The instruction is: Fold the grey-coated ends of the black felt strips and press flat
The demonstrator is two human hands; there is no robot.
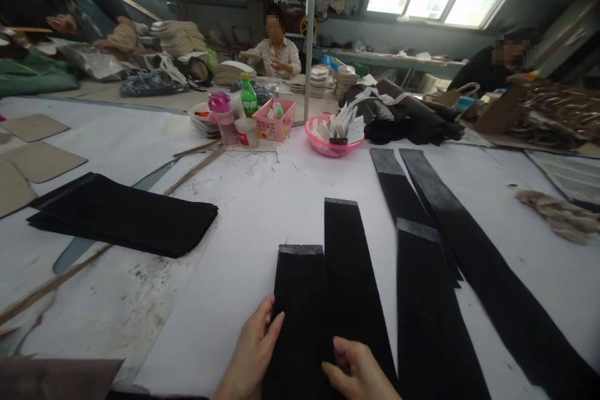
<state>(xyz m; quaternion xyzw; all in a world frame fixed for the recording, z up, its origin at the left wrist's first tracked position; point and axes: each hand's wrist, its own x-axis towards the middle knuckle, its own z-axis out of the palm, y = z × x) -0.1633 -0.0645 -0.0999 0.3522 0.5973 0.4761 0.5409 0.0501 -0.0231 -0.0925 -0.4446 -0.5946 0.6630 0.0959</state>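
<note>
A long black fabric strip [302,312], with a grey band across its far end, lies on the white table in front of me. My left hand [255,344] holds its left edge, thumb on top and fingers at the side. At the right edge, my right hand [359,365] pinches the strip with curled fingers. Just beside it lies another black strip [351,262], partly covered along its left side. Further right is a grey-ended strip [426,306], overlapping a shorter-looking strip [398,190] behind it. The near ends run out of view.
Stacked black panels [126,212] lie on the left, by beige pieces [42,162]. Behind are a pink basket [328,147] of paper tags, a pink box [276,122] and a green bottle [248,97]. A crumpled glove [555,212] lies right. Several people sit or stand beyond.
</note>
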